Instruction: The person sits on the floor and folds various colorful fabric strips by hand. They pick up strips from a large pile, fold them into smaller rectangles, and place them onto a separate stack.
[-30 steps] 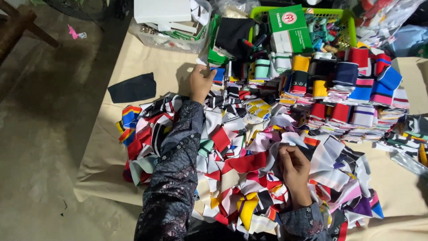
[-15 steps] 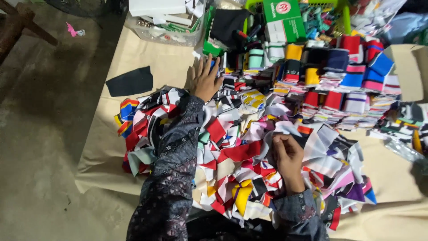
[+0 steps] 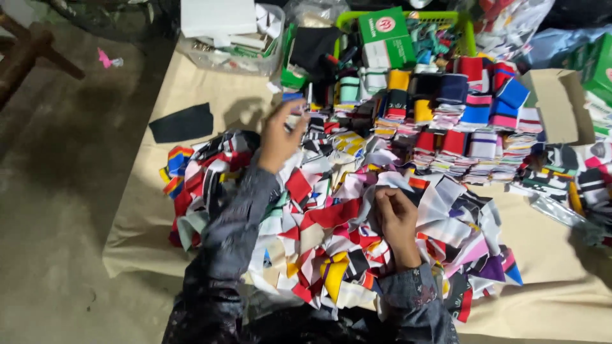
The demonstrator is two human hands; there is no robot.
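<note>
Scraps (image 3: 331,236) heaped beneath both; left hand (image 3: 280,137) pinches one strip (image 3: 294,107); right hand (image 3: 395,216) grips another piece (image 3: 398,181); stacks (image 3: 459,121) beyond.

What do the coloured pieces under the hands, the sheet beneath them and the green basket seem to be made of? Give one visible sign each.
Coloured pieces: probably knit fabric, matte; they crumple, fold and overlap limply.
Sheet: likely beige cloth or heavy paper, dull; it shows soft creases, so I cannot tell which.
Green basket: apparently plastic, slightly glossy; it has a rigid, slotted rim.
</note>
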